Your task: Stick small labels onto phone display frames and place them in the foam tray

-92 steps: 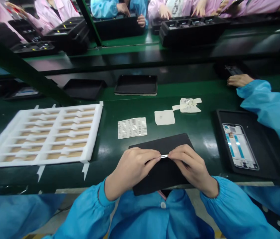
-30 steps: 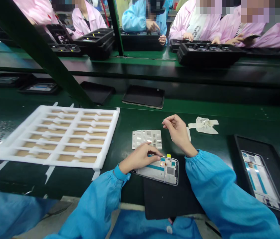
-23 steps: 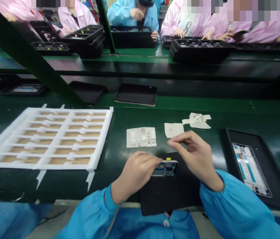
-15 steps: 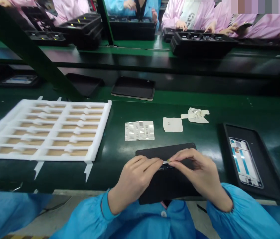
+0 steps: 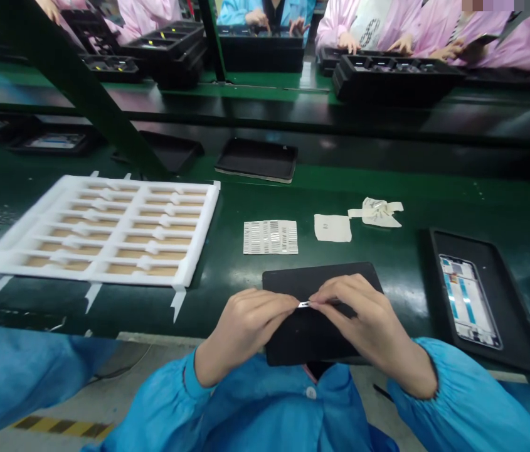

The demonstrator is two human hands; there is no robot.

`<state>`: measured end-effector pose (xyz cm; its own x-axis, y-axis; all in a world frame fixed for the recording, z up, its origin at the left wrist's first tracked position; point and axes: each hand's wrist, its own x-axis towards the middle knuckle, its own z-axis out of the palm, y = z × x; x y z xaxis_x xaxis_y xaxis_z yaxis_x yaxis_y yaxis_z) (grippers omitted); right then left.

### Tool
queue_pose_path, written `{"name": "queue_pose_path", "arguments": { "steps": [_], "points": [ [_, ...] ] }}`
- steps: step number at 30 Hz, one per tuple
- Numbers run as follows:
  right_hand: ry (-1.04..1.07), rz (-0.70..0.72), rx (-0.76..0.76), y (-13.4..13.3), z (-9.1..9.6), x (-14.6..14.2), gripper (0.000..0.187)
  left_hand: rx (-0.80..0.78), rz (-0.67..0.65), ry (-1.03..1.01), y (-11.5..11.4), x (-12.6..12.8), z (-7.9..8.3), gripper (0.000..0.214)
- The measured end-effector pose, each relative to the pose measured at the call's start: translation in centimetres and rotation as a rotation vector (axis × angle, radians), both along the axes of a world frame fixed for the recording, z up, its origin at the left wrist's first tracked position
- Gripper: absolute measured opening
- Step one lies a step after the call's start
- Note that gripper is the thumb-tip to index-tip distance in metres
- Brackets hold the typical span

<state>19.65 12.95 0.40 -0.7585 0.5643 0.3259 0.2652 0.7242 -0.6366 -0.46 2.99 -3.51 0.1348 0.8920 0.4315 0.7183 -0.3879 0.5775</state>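
Note:
Between my fingertips is a small, thin silvery strip [image 5: 303, 304]; its exact kind is too small to make out. My left hand [image 5: 253, 323] pinches its left end, and my right hand [image 5: 356, 314] pinches the right end. Both hands are over a flat black mat [image 5: 314, 345] at the table's near edge. Beyond it lies a sheet of silvery strip labels [image 5: 270, 237]. A square of pale paper [image 5: 333, 228] and a crumpled piece of backing paper [image 5: 379, 212] rest to its right.
A white foam tray [image 5: 100, 274] with long slots stands at left. On the right, a black tray [image 5: 519, 314] holds a phone frame [image 5: 474, 307]. An empty-looking black tray [image 5: 256, 158] sits at the back, near a slanting green post [image 5: 81, 94]. Co-workers sit across the line.
My hands have drawn slightly closer together around the small strip, which now shows pale and flat. A dark piece under the fingers no longer shows. The whole view has shifted a little.

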Motion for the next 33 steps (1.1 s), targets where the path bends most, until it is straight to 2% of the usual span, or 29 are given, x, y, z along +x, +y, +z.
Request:
{"name": "queue_pose_path", "arguments": {
  "steps": [6,10,15,17,20,23,26,33],
  "points": [
    [-0.225,0.057,-0.003,0.0,0.8,-0.6,0.011,0.023,0.017,-0.041,-0.4,0.4,-0.7,0.019],
    [-0.363,0.087,0.087,-0.5,1.9,-1.0,0.015,0.038,0.003,-0.015,-0.6,0.4,-0.8,0.021],
    [-0.388,0.106,0.221,-1.2,2.8,-2.0,0.025,0.102,-0.013,0.024,-0.4,0.2,-0.6,0.022],
    [-0.384,0.097,0.23,-1.2,2.6,-2.1,0.026,0.145,-0.001,0.054,-0.3,0.2,-0.6,0.023],
    [-0.306,0.062,0.229,-1.3,1.5,-1.5,0.016,0.185,0.007,0.098,-0.2,0.3,-0.8,0.022],
    [-0.18,0.005,0.36,-1.7,0.1,-0.3,0.021,0.201,0.008,0.119,-0.3,0.3,-1.0,0.02],
    [-0.155,0.003,0.511,-2.2,-1.2,0.9,0.03,0.214,0.0,0.119,-0.4,0.3,-1.1,0.021],
    [-0.129,0.077,0.649,-2.4,-2.1,1.0,0.025,0.194,0.002,0.123,-0.4,0.2,-1.1,0.022]
  ]
}}
